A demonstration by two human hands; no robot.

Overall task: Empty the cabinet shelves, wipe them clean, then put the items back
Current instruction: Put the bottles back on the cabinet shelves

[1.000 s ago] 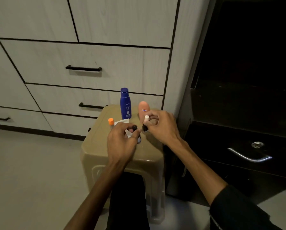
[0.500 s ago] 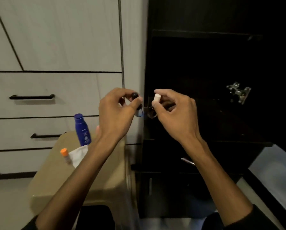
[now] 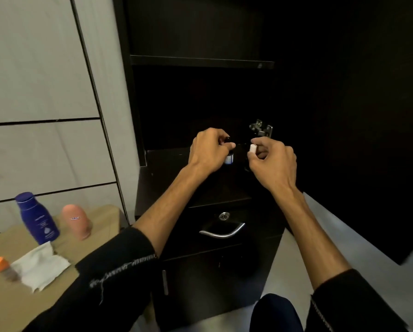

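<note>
Both my hands reach into the open dark cabinet, just above its lower shelf [image 3: 167,161]. My left hand [image 3: 209,150] pinches a small black-capped bottle [image 3: 229,157] with a pale label. A small white-capped item [image 3: 252,148] is pinched in my right hand [image 3: 271,160]; its dark body is mostly hidden by the fingers. On the beige stool [image 3: 100,220] at the lower left stand a blue lotion bottle [image 3: 37,218], a peach roll-on [image 3: 76,221], an orange-capped tube [image 3: 2,268] and a white cloth [image 3: 40,265].
An upper shelf [image 3: 200,61] spans the cabinet above my hands. A metal door hinge [image 3: 260,128] sits just behind my right hand. Below the shelf is a dark drawer with a silver handle [image 3: 222,232] and lock. Pale wardrobe drawers [image 3: 45,152] fill the left.
Both hands carried the two small items from the stool up and right, into the cabinet, down close to the lower shelf. My view swung right toward the cabinet.
</note>
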